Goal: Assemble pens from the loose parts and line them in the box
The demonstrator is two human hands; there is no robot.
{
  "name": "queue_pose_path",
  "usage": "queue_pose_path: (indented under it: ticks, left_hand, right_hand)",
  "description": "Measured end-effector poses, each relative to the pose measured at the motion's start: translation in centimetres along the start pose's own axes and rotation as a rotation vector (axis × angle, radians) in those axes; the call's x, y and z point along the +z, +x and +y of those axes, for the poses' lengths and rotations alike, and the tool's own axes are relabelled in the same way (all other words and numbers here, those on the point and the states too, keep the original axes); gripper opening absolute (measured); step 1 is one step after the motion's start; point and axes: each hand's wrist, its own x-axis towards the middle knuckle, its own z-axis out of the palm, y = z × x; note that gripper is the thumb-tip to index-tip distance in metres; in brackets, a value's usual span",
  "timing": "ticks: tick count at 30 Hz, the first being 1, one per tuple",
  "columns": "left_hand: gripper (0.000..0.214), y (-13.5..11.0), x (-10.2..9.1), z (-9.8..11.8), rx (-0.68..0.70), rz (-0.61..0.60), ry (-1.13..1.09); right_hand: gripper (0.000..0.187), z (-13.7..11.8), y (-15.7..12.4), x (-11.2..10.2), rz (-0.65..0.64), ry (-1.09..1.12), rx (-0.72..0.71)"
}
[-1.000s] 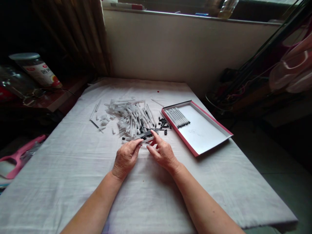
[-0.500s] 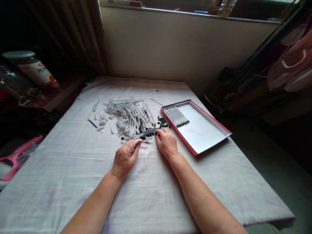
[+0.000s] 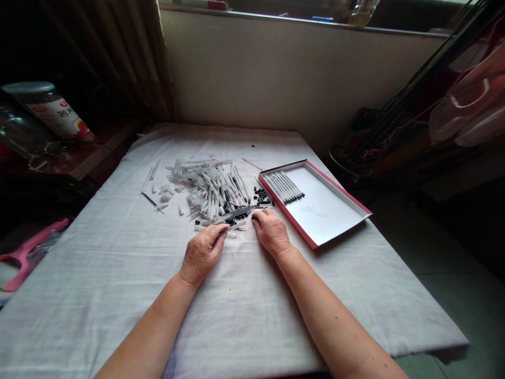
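My left hand point(image 3: 202, 253) pinches a bundle of thin black pen refills point(image 3: 235, 214) at its near end, fingers curled round it. My right hand point(image 3: 271, 231) is closed at the bundle's right end, knuckles up, and what its fingertips hold is hidden. Just beyond both hands lies a heap of clear pen tubes point(image 3: 205, 184) mixed with small black caps point(image 3: 262, 196). To the right sits a shallow red-edged box lid point(image 3: 335, 215) with a row of finished pens point(image 3: 284, 188) lined up in its far left corner.
A white cloth covers the table point(image 3: 118, 273). Left of the table a dark shelf holds a jar point(image 3: 49, 109) and a pink plastic object point(image 3: 27, 252) lies lower down. A wall and window sill rise behind; cables and pink cloth crowd the right side.
My right hand moved from the bundle's middle, fingers stretched, to its right end, and closed. My left hand stayed put with the bundle.
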Motion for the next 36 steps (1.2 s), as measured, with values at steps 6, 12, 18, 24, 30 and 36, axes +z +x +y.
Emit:
queue_pose_path:
  ticks: [6,12,18,24,30,36]
  left_hand:
    - [0.022,0.0,0.0,0.0,0.014,-0.007,-0.003]
    - [0.022,0.0,-0.2,0.3,0.039,-0.009,-0.027]
    - [0.022,0.0,-0.2,0.6,0.058,-0.017,-0.040]
    - [0.023,0.1,-0.3,0.7,0.066,-0.039,-0.050]
    - [0.023,0.1,-0.3,0.8,0.057,-0.051,-0.054]
    - [0.024,0.2,-0.5,0.9,0.040,-0.058,-0.040]
  right_hand:
    - [0.012,1.1,-1.2,0.5,0.126,0.656,0.004]
    - [0.018,0.3,-2.5,-0.2,0.052,1.272,0.165]
    - [0.017,-0.9,-2.5,-0.9,-0.005,1.481,0.277]
    - [0.021,-1.3,-2.4,-0.8,-0.026,1.538,0.298]
    - [0.022,-1.2,-2.5,-0.7,-0.046,1.494,0.244]
    - [0.021,-1.0,-2.6,-0.1,0.028,1.376,0.150]
